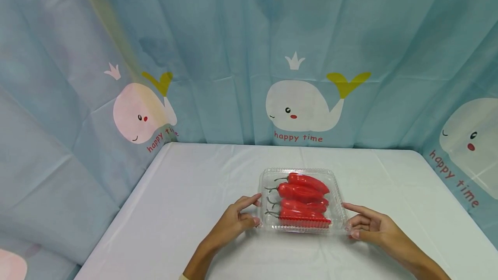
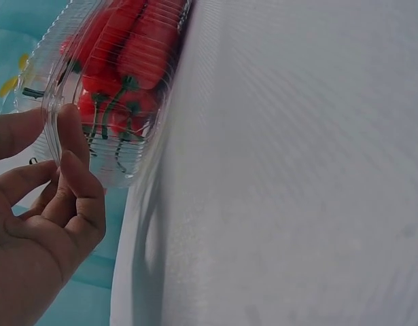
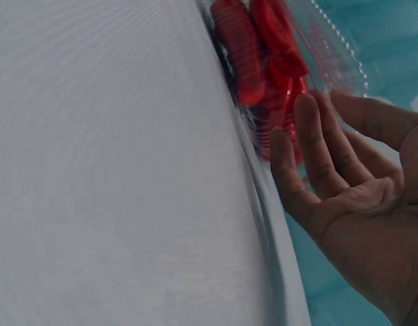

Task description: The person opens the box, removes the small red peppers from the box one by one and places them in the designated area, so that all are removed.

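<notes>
A clear plastic clamshell container (image 1: 299,170) sits on the table with its ribbed lid down. Inside lie several red peppers (image 1: 301,192) side by side, their green stems toward the left. At the container's left edge, my left hand (image 1: 234,221) pinches the rim; the left wrist view shows the rim between thumb and fingers (image 2: 71,129). On the opposite side my right hand (image 1: 375,227) holds the right edge near the front corner. In the right wrist view its thumb and fingers (image 3: 310,132) meet at the rim beside the pepper tips.
A white cloth covers the table (image 1: 186,185) around the container. Blue curtains (image 1: 225,55) with whale prints hang behind the table and along both sides, close to its edges.
</notes>
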Action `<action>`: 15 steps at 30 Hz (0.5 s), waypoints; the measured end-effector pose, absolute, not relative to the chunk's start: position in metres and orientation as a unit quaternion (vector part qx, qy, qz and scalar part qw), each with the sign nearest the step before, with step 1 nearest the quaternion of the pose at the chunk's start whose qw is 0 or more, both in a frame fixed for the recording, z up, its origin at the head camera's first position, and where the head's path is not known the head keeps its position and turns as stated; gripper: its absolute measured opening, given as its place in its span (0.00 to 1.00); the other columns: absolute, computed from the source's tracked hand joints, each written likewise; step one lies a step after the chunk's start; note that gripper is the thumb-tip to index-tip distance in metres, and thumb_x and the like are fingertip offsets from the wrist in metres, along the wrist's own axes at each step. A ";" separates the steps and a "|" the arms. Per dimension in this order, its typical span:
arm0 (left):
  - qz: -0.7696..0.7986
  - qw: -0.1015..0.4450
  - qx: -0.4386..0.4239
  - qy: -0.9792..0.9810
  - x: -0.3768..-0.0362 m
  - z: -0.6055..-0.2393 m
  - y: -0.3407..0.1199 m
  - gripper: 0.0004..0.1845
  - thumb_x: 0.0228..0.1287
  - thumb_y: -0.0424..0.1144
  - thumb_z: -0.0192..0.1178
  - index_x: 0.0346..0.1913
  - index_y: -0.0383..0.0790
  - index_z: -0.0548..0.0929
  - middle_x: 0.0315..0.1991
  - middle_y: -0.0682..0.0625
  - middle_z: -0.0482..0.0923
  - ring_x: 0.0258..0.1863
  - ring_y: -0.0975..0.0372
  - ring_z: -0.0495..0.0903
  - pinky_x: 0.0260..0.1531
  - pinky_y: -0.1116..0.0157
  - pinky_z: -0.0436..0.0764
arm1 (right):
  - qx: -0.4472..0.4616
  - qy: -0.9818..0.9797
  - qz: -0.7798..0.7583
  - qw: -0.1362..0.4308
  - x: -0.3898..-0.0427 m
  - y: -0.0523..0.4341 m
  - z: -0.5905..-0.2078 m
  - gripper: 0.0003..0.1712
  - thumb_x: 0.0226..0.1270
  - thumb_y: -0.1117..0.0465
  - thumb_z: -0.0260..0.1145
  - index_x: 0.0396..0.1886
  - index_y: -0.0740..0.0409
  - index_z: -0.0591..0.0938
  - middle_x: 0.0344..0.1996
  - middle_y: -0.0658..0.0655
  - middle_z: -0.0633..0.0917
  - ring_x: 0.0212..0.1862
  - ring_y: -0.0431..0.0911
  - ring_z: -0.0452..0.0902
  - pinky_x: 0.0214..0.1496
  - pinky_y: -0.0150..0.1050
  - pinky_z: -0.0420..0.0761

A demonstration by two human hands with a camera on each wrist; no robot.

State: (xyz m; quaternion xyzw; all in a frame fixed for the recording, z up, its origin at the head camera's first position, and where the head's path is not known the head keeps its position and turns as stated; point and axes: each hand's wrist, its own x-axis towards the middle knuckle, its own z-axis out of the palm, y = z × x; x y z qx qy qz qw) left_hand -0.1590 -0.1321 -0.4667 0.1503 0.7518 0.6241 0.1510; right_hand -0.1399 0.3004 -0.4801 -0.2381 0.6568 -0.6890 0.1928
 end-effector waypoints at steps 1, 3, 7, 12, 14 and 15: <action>0.626 0.150 0.153 0.750 -0.159 -0.467 -0.132 0.35 0.70 0.30 0.63 0.80 0.40 0.70 0.64 0.40 0.72 0.37 0.63 0.86 0.42 0.71 0.80 | -0.240 0.652 -0.693 0.195 -0.140 0.300 -0.481 0.36 0.78 0.78 0.54 0.81 0.54 0.68 0.49 0.61 0.89 0.50 0.46 0.88 0.54 0.43 0.88; 0.628 0.150 0.155 0.748 -0.159 -0.467 -0.132 0.36 0.69 0.29 0.63 0.80 0.39 0.69 0.64 0.39 0.71 0.36 0.65 0.86 0.42 0.71 0.80 | -0.238 0.645 -0.699 0.199 -0.140 0.300 -0.482 0.36 0.78 0.78 0.53 0.81 0.51 0.69 0.50 0.59 0.90 0.50 0.46 0.89 0.55 0.43 0.88; 0.626 0.152 0.155 0.749 -0.159 -0.468 -0.132 0.36 0.69 0.29 0.63 0.80 0.39 0.69 0.64 0.40 0.71 0.37 0.65 0.86 0.42 0.71 0.81 | -0.205 0.663 -0.693 0.197 -0.139 0.298 -0.482 0.37 0.78 0.76 0.57 0.79 0.41 0.72 0.48 0.55 0.91 0.49 0.43 0.88 0.54 0.40 0.88; 0.626 0.154 0.152 0.749 -0.160 -0.469 -0.131 0.36 0.70 0.29 0.63 0.80 0.40 0.69 0.64 0.42 0.72 0.39 0.64 0.86 0.44 0.70 0.82 | -0.173 0.697 -0.674 0.174 -0.137 0.293 -0.482 0.34 0.76 0.74 0.60 0.75 0.41 0.74 0.44 0.52 0.91 0.43 0.41 0.87 0.48 0.36 0.86; 0.626 0.153 0.153 0.749 -0.160 -0.469 -0.131 0.36 0.70 0.29 0.63 0.80 0.40 0.69 0.64 0.42 0.72 0.39 0.64 0.86 0.44 0.70 0.83 | -0.180 0.695 -0.677 0.166 -0.137 0.291 -0.482 0.34 0.75 0.75 0.60 0.76 0.45 0.73 0.43 0.52 0.90 0.42 0.41 0.86 0.46 0.36 0.86; 0.626 0.152 0.154 0.750 -0.160 -0.468 -0.131 0.36 0.70 0.29 0.63 0.80 0.40 0.69 0.64 0.41 0.72 0.39 0.64 0.86 0.44 0.70 0.82 | -0.182 0.691 -0.680 0.164 -0.138 0.290 -0.482 0.35 0.75 0.75 0.60 0.76 0.45 0.72 0.42 0.51 0.90 0.42 0.41 0.86 0.46 0.35 0.85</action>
